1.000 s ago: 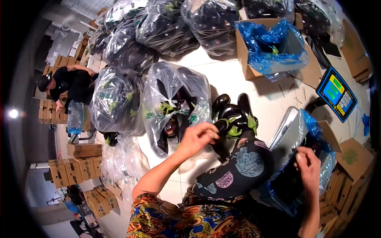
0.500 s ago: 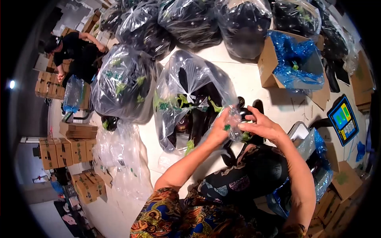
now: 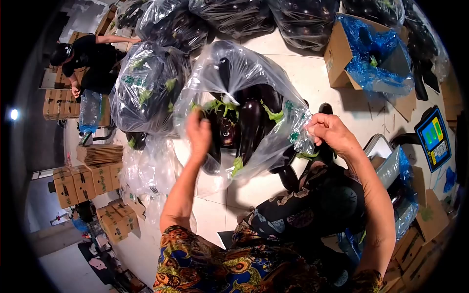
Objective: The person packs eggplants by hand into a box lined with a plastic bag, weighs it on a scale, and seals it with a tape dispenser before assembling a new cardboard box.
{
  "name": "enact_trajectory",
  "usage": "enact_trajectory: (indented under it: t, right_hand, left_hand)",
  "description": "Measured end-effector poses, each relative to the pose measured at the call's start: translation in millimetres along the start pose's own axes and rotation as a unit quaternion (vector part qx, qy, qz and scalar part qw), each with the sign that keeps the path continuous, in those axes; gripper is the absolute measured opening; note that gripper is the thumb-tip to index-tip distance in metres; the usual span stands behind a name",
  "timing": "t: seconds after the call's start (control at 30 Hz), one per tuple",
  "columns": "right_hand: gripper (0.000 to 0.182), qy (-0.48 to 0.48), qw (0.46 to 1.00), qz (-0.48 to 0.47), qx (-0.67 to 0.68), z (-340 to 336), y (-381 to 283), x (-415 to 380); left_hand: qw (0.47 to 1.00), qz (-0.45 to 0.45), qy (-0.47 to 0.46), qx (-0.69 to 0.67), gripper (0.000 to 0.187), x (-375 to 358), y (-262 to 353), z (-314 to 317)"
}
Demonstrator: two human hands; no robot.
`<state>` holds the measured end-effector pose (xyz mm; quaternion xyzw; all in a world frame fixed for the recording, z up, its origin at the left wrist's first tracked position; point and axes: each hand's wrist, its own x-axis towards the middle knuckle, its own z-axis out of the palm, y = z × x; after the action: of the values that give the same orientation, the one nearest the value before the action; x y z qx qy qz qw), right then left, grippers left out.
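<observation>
A large clear plastic bag (image 3: 256, 66) of eggplants stands on the floor before me, its mouth spread wide. Glossy dark eggplants (image 3: 250, 128) with green stems show inside. My right hand (image 3: 334, 133) pinches the gathered right edge of the bag between thumb and fingers. At the left side of the mouth is my left hand (image 3: 199, 133), smeared by motion, its fingers overlapping the bag's rim and a green stem. More eggplants (image 3: 287, 177) lie on the floor by my leg, below my right hand.
Full bags of eggplants (image 3: 146, 93) stand at left and along the back. A cardboard box (image 3: 337, 53) with blue lining sits at upper right, above a scale display (image 3: 433, 139). Stacked cartons (image 3: 73, 188) are at left. A person in black (image 3: 100, 63) bends at upper left.
My left hand has left the bunched plastic at the right and swung to the bag's left side. My right hand now holds the right edge, and the mouth is stretched wider.
</observation>
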<state>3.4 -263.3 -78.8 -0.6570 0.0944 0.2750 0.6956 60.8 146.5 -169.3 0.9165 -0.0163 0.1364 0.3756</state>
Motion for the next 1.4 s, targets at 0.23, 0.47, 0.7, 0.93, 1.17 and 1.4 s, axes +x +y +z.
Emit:
enact_trajectory:
  t: [0.23, 0.47, 0.7, 0.93, 1.17, 1.4]
  right_hand:
    - [0.011, 0.007, 1.000, 0.012, -0.022, 1, -4, -5]
    - [0.012, 0.008, 1.000, 0.003, -0.008, 0, 4, -4]
    - [0.011, 0.037, 0.999, 0.004, -0.010, 1, -5, -14]
    - [0.012, 0.051, 0.999, -0.015, -0.013, -5, 1, -20]
    - [0.024, 0.242, 0.940, -0.137, -0.199, -71, -1, -157]
    - [0.023, 0.501, 0.798, 0.064, -0.329, -115, 82, -362]
  left_hand:
    - [0.996, -0.010, -0.054, 0.072, 0.057, -2, -13, -46]
    - [0.949, -0.210, -0.179, 0.151, 0.085, -45, -18, -25]
    - [0.902, -0.318, -0.197, -0.217, 0.072, -21, 33, -59]
    - [0.641, -0.297, -0.339, -0.621, 0.088, -26, 126, -66]
    - [0.479, -0.237, -0.465, -0.706, 0.098, -25, 181, -28]
    - [0.332, -0.353, -0.337, -0.807, 0.094, -67, 289, -30]
